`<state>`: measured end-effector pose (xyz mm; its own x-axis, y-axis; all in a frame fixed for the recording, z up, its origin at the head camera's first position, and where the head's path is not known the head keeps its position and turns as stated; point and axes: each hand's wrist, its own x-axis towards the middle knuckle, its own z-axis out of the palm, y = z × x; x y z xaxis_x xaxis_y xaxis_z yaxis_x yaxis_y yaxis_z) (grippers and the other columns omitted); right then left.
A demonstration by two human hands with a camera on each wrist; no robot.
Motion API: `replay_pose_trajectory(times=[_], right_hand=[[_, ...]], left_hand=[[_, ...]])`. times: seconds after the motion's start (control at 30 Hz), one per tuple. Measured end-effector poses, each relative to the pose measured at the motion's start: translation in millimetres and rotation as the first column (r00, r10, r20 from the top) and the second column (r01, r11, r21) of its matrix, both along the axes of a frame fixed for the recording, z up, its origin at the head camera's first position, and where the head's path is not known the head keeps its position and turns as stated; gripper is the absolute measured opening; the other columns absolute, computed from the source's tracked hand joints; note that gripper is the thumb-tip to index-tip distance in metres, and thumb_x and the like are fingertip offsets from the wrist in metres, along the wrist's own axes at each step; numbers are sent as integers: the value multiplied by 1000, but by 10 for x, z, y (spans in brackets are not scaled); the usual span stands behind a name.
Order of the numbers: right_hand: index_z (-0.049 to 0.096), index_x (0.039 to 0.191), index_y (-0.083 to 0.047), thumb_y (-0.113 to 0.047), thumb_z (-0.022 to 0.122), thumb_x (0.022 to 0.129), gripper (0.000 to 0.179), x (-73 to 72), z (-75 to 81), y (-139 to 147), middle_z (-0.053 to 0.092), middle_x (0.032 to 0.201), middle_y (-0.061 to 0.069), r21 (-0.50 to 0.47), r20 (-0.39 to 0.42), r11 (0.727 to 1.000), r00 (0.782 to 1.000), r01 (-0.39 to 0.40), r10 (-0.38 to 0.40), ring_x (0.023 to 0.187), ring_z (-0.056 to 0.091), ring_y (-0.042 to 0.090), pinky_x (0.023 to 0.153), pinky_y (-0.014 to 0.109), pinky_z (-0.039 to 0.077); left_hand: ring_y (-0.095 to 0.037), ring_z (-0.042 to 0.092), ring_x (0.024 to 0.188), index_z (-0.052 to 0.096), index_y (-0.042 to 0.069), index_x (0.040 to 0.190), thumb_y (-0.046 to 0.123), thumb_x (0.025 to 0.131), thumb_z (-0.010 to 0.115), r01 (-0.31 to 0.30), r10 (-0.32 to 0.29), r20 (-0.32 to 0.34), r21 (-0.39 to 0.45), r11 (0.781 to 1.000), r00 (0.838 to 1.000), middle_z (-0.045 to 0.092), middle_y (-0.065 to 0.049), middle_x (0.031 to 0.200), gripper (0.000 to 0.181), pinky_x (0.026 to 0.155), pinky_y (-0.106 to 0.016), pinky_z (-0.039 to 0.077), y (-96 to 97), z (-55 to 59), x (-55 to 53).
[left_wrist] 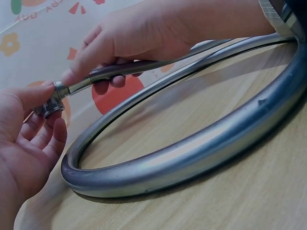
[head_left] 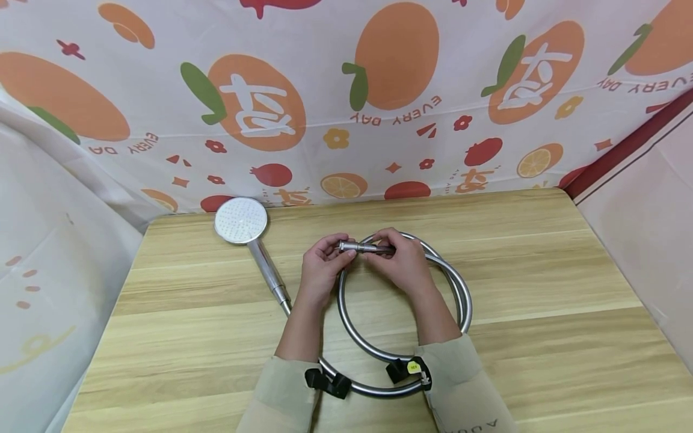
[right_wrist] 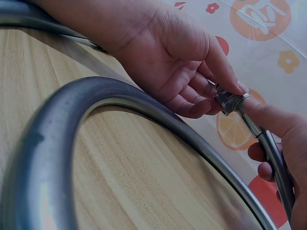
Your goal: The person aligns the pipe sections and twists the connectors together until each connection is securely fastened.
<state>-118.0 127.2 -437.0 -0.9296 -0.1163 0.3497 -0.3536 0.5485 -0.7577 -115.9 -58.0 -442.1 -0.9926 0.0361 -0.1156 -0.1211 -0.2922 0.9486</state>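
A silvery metal hose [head_left: 464, 300] lies in loops on the table, its free end lifted between the two hands. My left hand [head_left: 320, 264] pinches a small metal connector [left_wrist: 52, 101] at that end between thumb and fingers. Just behind the connector, my right hand [head_left: 405, 260] grips the hose, with its thumb and index finger close to the fitting in the right wrist view. To the left, a round shower head [head_left: 241, 221] with a metal handle [head_left: 265, 267] lies face up, joined to the hose's other end. Fingers partly hide the connector.
The light wooden table [head_left: 552, 264] carries the hose and shower head. A fruit-printed cloth [head_left: 325, 162] hangs along its back edge, and a white cloth [head_left: 54, 252] hangs at the left. Hose loops pass beneath both forearms.
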Motion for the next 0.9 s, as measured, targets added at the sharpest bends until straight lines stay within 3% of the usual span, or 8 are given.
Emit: replay_pose_trajectory(times=[0.1, 0.3, 0.57, 0.9], right_hand=[[68, 94, -16, -31, 86, 76, 30, 3, 3, -3, 71, 81, -6, 13, 8, 1000, 1000, 10, -11, 72, 64, 8, 69, 30, 52], [72, 95, -16, -36, 79, 83, 25, 1, 14, -18, 73, 86, -6, 26, 21, 1000, 1000, 16, -16, 76, 65, 7, 69, 28, 54], [69, 99, -17, -31, 67, 94, 15, -4, 23, -17, 69, 76, -7, -4, 44, 999, 998, 48, -48, 66, 56, 10, 64, 28, 47], [70, 98, -16, -28, 68, 94, 12, 1, 38, -14, 69, 75, -7, -22, 34, 998, 998, 51, -50, 65, 56, 10, 64, 28, 46]], left_hand=[[-12, 69, 94, 60, -7, 121, -7, 85, 71, -1, 1, 0, 2, 1000, 1000, 72, -2, 103, 38, 75, -20, 58, -1, 0, -1], [-12, 69, 93, 61, -6, 119, -8, 84, 71, -4, 4, -5, -3, 1000, 1000, 72, -2, 102, 36, 74, -20, 58, 2, 3, 1], [-10, 69, 89, 62, -5, 116, -8, 84, 71, 1, -1, -11, -19, 1000, 1000, 73, -1, 100, 34, 70, -19, 56, 10, 24, 9], [-10, 69, 90, 61, -7, 118, -8, 84, 72, 7, -7, -18, -17, 1000, 1000, 73, 0, 100, 37, 71, -18, 57, 6, 25, 7]])
